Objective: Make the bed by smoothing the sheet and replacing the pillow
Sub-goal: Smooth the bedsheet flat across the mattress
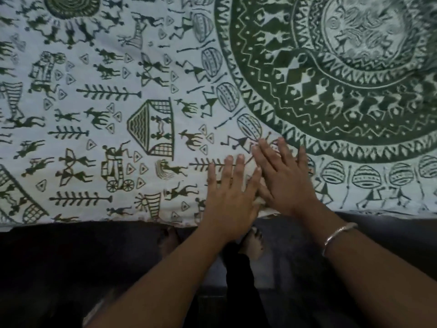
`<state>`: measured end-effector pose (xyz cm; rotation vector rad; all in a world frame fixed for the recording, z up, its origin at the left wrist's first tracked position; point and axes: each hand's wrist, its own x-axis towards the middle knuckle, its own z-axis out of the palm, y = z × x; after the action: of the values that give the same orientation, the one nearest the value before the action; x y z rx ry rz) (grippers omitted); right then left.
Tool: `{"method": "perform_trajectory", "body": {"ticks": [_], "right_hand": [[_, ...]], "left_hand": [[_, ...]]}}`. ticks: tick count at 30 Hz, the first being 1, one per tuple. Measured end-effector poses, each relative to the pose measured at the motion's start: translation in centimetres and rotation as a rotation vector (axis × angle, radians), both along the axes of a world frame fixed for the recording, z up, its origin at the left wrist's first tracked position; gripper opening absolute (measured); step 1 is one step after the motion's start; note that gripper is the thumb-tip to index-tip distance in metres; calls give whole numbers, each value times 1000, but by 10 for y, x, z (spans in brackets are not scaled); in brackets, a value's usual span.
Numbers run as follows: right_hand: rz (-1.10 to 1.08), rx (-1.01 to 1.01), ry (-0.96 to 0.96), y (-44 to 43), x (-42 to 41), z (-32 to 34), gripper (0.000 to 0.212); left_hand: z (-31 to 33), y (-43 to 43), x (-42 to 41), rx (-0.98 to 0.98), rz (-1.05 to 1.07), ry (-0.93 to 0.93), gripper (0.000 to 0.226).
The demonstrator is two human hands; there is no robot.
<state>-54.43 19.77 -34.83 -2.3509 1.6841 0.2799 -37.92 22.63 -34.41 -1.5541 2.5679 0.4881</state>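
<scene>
Sheet [146, 110] under both palms — your left hand [230, 197] and right hand [282, 181] lie flat, fingers straight, side by side at the near edge. Press evenly and sweep outward — work toward the green medallion [343, 67]; no pillow in view yet.

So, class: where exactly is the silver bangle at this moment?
In the head view, the silver bangle sits on the right wrist, lower right of centre, just below the near edge of the sheet, where the right hand lies flat.
</scene>
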Motion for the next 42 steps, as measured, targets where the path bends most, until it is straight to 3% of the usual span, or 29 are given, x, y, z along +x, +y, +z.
{"method": "perform_trajectory", "body": {"ticks": [5,11,14,17,23,26,28,30,32,35,37,40,42], "right_hand": [[-310,-20,-38,2,-54,3,73],[-126,25,45,3,-121,-1,70],[-352,1,96,9,-158,1,78],[-532,-2,59,13,-186,7,81],[-243,103,79,17,-243,3,77],[-463,46,100,15,-282,6,78],[-613,19,103,14,-300,8,82],[-585,1,88,15,-312,8,81],[-421,35,83,19,-324,3,76],[-334,71,73,26,-357,-2,77],[-430,38,74,27,-380,1,82],[-672,-37,50,21,-400,7,82],[-657,-22,93,18,-407,9,79]], "left_hand": [[11,-2,-53,-20,-113,98,74],[7,-27,-122,55,-97,-27,81],[10,-27,-157,97,-174,-16,88],[12,-35,-184,-17,-149,35,83],[-2,-33,-234,15,-158,-26,81],[-2,-34,-262,-24,-323,19,79],[3,-43,-283,-50,-286,49,77],[2,-51,-304,-24,-208,28,79],[-3,-50,-324,-8,-192,-1,78],[-7,-40,-349,-9,-299,43,72],[-6,-39,-364,-60,-407,80,74],[0,-53,-389,-99,-386,120,73],[1,-61,-405,-39,-360,105,74]]}}
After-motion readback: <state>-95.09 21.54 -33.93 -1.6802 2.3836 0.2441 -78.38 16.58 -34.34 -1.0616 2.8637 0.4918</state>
